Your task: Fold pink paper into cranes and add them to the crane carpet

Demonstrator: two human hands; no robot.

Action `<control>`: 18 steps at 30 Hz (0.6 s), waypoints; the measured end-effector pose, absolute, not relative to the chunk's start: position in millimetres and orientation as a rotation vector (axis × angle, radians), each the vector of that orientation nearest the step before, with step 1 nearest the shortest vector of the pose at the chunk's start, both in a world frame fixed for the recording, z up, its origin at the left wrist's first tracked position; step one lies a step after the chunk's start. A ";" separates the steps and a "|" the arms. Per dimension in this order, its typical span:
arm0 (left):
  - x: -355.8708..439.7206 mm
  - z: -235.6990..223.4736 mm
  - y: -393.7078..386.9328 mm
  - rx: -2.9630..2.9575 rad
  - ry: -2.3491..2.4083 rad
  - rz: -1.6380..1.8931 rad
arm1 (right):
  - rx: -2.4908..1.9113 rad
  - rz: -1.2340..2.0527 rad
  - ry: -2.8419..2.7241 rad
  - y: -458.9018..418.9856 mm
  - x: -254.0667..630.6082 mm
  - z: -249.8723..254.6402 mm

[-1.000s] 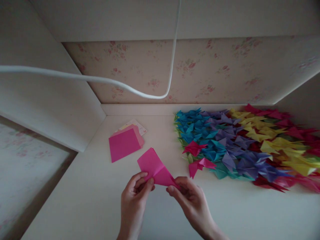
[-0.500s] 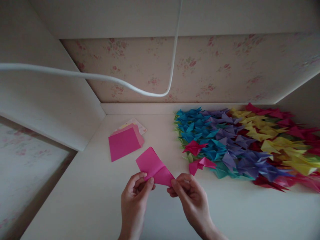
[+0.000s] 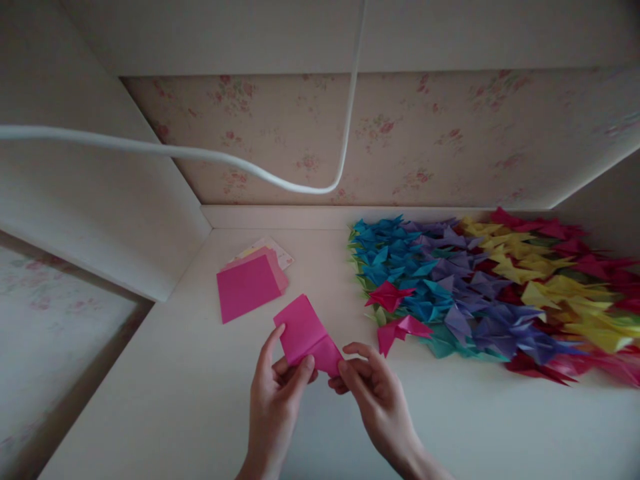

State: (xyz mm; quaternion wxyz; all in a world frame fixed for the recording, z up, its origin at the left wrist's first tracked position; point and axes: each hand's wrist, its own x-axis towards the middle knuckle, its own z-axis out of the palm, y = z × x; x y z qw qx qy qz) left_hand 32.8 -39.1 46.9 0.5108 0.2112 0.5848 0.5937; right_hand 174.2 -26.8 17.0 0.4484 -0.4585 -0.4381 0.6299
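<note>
Between my two hands is a pink sheet of origami paper [image 3: 301, 327], creased and partly folded, held above the white tabletop. My left hand [image 3: 280, 387] grips its lower edge with the thumb on top, and one finger reaches along its left side. At the lower right corner, my right hand [image 3: 373, 383] pinches the paper between thumb and fingers; its index finger is raised. Just beyond the left hand lies a stack of pink paper squares [image 3: 249, 289]. Two pink folded cranes [image 3: 404, 329] rest to the right, nearest my right hand.
Many folded paper cranes [image 3: 465, 287] in blue, purple, yellow and red cover the right side of the white table [image 3: 165, 387]. A white cable [image 3: 225, 159] hangs across the view above the table. Flowered wallpaper [image 3: 300, 133] lies behind, with a white panel at left.
My left hand has shifted slightly right, and its index finger has stretched up along the paper's left side. The right index finger has lifted. The paper has turned a little.
</note>
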 end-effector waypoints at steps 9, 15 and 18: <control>35.3 50.2 -41.1 0.462 1.377 1.406 | -1.151 1.621 -1.041 -15.4 167.8 26.5; 27.0 32.5 -42.0 0.469 1.333 1.342 | -1.139 1.631 -1.028 -15.2 168.3 30.3; 23.6 26.4 -43.0 0.483 1.311 1.352 | -1.131 1.640 -1.022 -16.5 168.8 29.3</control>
